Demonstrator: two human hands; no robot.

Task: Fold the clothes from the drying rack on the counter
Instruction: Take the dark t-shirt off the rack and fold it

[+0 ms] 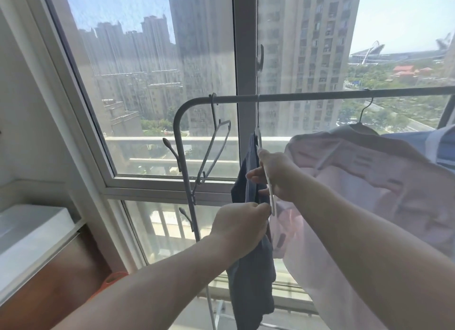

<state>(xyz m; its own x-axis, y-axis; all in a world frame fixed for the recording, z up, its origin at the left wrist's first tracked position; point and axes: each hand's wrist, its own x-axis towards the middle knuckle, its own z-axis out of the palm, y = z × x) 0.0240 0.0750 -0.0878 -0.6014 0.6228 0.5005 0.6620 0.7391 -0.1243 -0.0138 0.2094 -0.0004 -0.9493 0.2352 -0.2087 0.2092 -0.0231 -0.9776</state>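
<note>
A dark blue garment [251, 275] hangs from a white hanger [267, 179] hooked on the grey drying rack [320, 96] before the window, between an empty grey hanger [214, 152] and a pale pink garment [369, 182]. The right hand [275, 177] grips the white hanger's edge, fingers curled round it. Just below, the left hand [240, 227] pinches the blue cloth beside the hanger's lower end; the white desk [32, 233] lies well left.

A single head-worn wide-angle view faces forward toward the window [157, 88], close behind the drying rack's top bar [320, 96], with both forearms reaching in from below.
</note>
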